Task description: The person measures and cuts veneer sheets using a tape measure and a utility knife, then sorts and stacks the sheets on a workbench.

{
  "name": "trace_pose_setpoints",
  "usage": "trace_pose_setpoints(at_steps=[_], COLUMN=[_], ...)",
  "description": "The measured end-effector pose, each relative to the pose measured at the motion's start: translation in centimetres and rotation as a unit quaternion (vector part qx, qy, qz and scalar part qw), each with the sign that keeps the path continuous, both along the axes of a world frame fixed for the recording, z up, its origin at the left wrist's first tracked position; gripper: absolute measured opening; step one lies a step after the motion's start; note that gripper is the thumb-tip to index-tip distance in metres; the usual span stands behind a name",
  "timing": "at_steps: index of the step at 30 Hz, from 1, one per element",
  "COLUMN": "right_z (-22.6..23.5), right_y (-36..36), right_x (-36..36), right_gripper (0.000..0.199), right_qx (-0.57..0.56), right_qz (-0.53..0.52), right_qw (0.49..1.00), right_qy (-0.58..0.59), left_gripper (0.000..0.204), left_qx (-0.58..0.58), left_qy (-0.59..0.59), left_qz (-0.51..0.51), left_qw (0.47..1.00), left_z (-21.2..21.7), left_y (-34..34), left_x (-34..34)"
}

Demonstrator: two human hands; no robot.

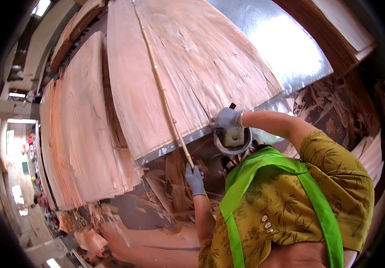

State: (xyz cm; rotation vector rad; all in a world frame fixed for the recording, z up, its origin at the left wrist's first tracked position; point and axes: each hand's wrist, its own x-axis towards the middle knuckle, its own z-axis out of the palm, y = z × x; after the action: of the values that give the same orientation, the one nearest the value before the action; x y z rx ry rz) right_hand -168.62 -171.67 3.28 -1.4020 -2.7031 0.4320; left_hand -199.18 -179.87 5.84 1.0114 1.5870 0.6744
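Head cam: veneer sheet (206, 58) laid on desk (268, 27), pile (80, 120) left of it prob undone; L grip (195, 179) wrapped round stick (161, 85) atop it, R grip (228, 118) at its edge, hold unclear.

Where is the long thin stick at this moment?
In the head view, left of centre, the stick stretches over the pale wood sheet, its lower part gripped by the left hand.

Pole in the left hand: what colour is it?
The pole is pale yellowish tan, seen best in the head view.
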Motion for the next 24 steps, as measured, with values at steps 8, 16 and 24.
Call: trace_pose_setpoints(at_steps=[8, 16, 24], right_z=[3.1, 9.8, 17.8], right_y=[-0.2, -2.8, -5.5], right_x=[3.4, 15.5, 22.8], right_gripper=[0.027, 0.007, 0.005], right_qx=[-0.054, 0.004, 0.186], right_qz=[-0.048, -0.353, -0.419], right_qw=[0.981, 0.766, 0.619], right_qy=[0.182, 0.537, 0.638], left_gripper=[0.031, 0.034, 0.023], left_qx=[0.056, 0.134, 0.071], left_qy=[-0.002, -0.072, -0.06], left_qz=[0.045, -0.044, -0.03], left_qw=[0.997, 0.987, 0.995], left_z=[3.5, 4.7, 7.8], left_y=[-6.0, -17.7, -17.3], left_x=[6.7, 6.9, 7.1])
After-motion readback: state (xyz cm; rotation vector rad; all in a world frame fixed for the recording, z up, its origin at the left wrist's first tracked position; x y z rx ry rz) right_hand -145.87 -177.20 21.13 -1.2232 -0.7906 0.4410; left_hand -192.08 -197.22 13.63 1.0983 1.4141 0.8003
